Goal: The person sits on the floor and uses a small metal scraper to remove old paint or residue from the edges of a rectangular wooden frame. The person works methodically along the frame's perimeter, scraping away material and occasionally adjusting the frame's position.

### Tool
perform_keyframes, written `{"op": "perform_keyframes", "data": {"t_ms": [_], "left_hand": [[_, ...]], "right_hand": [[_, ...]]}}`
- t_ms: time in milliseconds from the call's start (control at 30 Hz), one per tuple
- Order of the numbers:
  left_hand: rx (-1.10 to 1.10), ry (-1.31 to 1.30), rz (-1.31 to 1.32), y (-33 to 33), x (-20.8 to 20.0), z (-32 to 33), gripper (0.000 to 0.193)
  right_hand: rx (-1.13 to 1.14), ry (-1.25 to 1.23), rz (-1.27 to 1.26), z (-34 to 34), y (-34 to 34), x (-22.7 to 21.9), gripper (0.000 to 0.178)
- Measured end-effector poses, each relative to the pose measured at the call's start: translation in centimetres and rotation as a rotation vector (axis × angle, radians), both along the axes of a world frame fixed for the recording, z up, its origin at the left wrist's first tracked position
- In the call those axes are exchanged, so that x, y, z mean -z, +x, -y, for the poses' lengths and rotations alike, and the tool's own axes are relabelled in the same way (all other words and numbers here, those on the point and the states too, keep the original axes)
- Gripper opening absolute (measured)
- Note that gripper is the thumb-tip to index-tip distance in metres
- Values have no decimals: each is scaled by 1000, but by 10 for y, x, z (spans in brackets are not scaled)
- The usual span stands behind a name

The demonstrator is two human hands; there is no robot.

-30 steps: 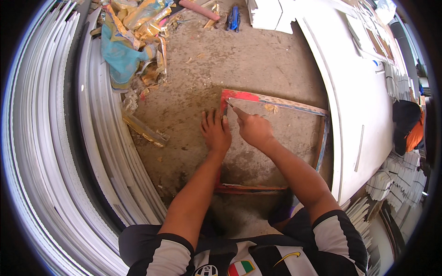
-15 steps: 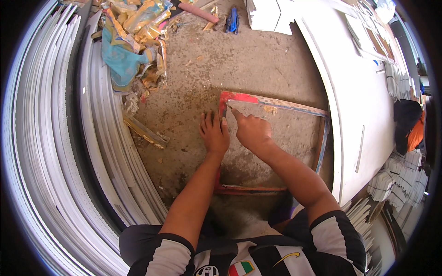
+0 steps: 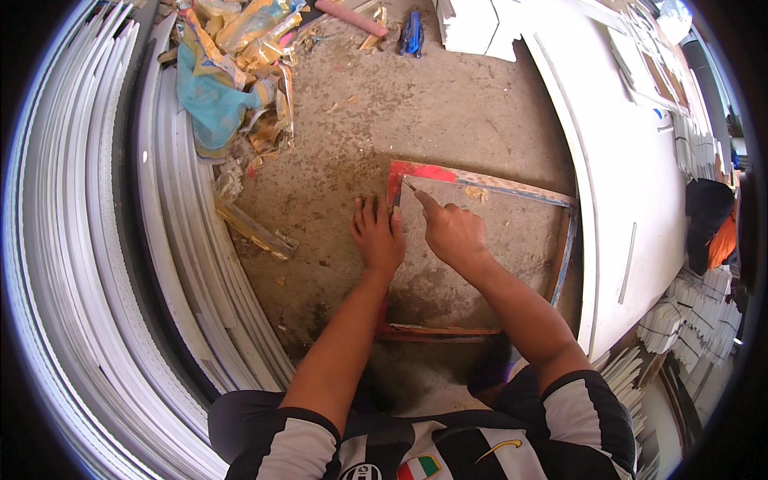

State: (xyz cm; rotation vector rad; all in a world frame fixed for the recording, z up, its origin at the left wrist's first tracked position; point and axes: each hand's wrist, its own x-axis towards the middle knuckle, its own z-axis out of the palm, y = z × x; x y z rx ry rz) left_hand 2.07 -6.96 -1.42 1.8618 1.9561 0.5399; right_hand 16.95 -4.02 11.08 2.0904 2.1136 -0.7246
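Rectangular frame [image 3: 512, 188] flat on floor [image 3: 344, 120]. Left hand [image 3: 378, 242], fingers apart, rests at left bar [image 3: 394, 187]; right hand [image 3: 456, 235] clamped on slim tool [image 3: 409, 184], tip by far-left corner. Seemingly partway: yellowish scrap [image 3: 477, 194] inside, red coating [image 3: 432, 171] left on bars.

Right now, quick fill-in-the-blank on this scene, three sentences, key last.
1. The right hand holds a thin tool near the upper-____ corner of the frame, as pictured.
2. Paint by that corner is ____.
3. The blue object lies to the ____ of the pink roll.

Missing words: left; red; right.
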Motion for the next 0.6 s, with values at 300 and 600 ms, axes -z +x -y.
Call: {"op": "perform_keyframes", "data": {"t_ms": [300,600], "left_hand": [[-5,23,22,0,3,0,48],[-12,-1,35,1,3,0,48]], "right_hand": [[-28,-70,-22,-4,-8,-8,58],[-56,-13,59,-1,-14,0,55]]}}
